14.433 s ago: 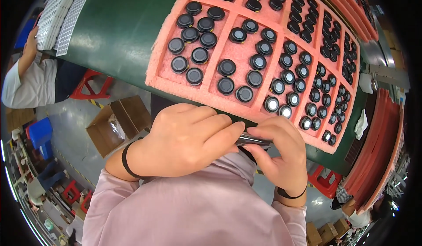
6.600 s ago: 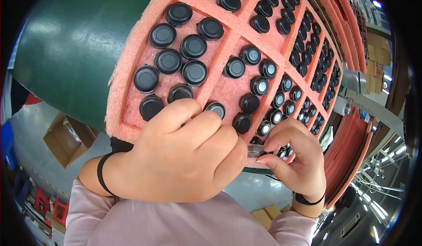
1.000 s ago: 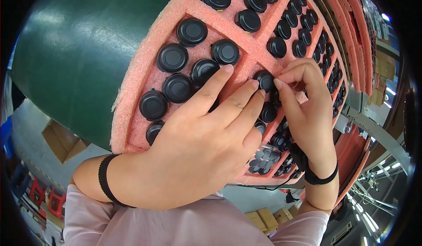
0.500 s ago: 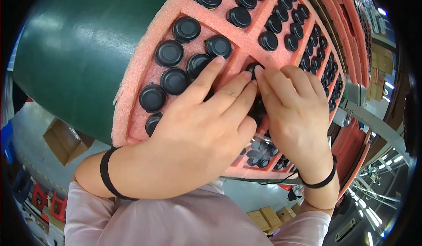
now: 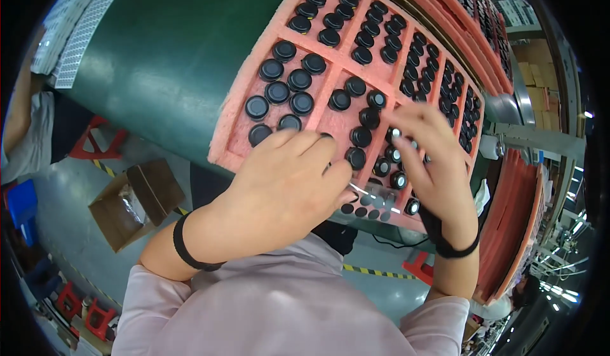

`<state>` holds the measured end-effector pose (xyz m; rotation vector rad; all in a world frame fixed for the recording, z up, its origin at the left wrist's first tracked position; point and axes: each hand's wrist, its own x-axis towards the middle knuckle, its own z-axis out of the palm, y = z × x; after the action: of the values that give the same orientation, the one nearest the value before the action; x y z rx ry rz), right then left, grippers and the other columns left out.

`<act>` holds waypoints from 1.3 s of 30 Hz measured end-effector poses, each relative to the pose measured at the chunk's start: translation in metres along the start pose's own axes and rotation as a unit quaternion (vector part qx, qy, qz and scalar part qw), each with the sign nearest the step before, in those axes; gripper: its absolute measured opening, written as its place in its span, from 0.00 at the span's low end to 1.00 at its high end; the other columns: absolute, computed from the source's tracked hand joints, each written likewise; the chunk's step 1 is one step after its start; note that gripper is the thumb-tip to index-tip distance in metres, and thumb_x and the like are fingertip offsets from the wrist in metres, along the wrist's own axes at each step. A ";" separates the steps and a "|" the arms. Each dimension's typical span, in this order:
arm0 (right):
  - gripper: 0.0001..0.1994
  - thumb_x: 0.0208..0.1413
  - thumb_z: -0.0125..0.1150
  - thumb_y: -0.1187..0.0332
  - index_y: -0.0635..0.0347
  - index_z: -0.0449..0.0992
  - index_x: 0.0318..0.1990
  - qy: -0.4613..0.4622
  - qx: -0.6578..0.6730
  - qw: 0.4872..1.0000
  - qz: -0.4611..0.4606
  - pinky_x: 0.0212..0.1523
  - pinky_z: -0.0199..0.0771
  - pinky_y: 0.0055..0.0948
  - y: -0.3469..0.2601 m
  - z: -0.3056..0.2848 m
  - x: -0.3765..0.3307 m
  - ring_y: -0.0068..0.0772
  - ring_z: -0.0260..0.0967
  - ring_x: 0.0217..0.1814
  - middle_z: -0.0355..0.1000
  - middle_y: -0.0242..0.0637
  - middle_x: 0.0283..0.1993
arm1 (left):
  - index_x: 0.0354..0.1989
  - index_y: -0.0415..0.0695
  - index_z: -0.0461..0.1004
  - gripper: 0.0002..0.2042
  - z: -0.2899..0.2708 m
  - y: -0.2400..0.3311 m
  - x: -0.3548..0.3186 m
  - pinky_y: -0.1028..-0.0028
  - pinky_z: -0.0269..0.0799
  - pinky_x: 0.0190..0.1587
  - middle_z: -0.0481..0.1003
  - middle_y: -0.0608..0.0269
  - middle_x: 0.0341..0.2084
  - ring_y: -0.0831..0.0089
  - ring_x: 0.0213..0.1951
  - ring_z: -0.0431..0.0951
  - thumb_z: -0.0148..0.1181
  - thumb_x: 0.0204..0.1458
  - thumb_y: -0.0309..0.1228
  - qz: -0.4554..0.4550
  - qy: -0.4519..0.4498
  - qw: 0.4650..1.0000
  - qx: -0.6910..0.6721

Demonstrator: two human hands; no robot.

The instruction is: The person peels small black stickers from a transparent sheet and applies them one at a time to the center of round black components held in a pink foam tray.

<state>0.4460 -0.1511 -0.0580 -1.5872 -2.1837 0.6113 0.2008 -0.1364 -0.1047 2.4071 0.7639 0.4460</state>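
A pink foam tray with compartments holds rows of round black caps. My left hand is over the near left compartments with its fingers curled inward. Dark bits show by its fingertips and thumb, but what it grips is hidden. To the right, my right hand hovers above caps with pale shiny centres, thumb and fingers apart and slightly blurred. Close to my left thumb, a clear plastic sheet with dark round dots lies across the tray's near part.
Under the tray is a green table. More pink trays stand stacked along the far right. An opened cardboard box sits on the floor at left, near a red stool. Another person's arm shows at the left edge.
My hands have separated: the right moved right and lifted off a cap, the left drew back with curled fingers. The view has shifted, and caps between the hands are now uncovered.
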 end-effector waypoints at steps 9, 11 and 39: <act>0.19 0.52 0.73 0.69 0.67 0.80 0.51 -0.004 0.151 0.987 0.048 0.49 0.75 0.36 -0.044 0.039 -0.107 0.43 0.75 0.51 0.76 0.45 0.48 | 0.46 0.39 0.77 0.21 0.005 0.020 -0.030 0.66 0.76 0.40 0.77 0.57 0.42 0.58 0.41 0.80 0.76 0.44 0.31 0.034 0.022 0.991 -0.129; 0.20 0.51 0.75 0.67 0.67 0.80 0.50 0.046 0.177 0.979 0.087 0.49 0.75 0.35 -0.046 0.047 -0.122 0.43 0.75 0.50 0.76 0.44 0.47 | 0.47 0.38 0.78 0.21 0.013 0.019 -0.036 0.67 0.76 0.40 0.78 0.56 0.41 0.58 0.40 0.80 0.77 0.45 0.31 0.033 0.077 0.960 -0.266; 0.12 0.42 0.76 0.73 0.62 0.76 0.33 0.141 0.141 0.980 -0.011 0.39 0.66 0.33 -0.063 0.049 -0.107 0.38 0.69 0.36 0.73 0.37 0.33 | 0.34 0.38 0.78 0.15 0.023 0.051 -0.039 0.70 0.77 0.27 0.80 0.60 0.28 0.65 0.27 0.82 0.77 0.39 0.29 0.143 0.093 0.985 -0.033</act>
<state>0.4016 -0.2769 -0.0697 -1.4032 -1.8163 0.6161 0.2025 -0.2037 -0.0973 2.4438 0.4692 0.8066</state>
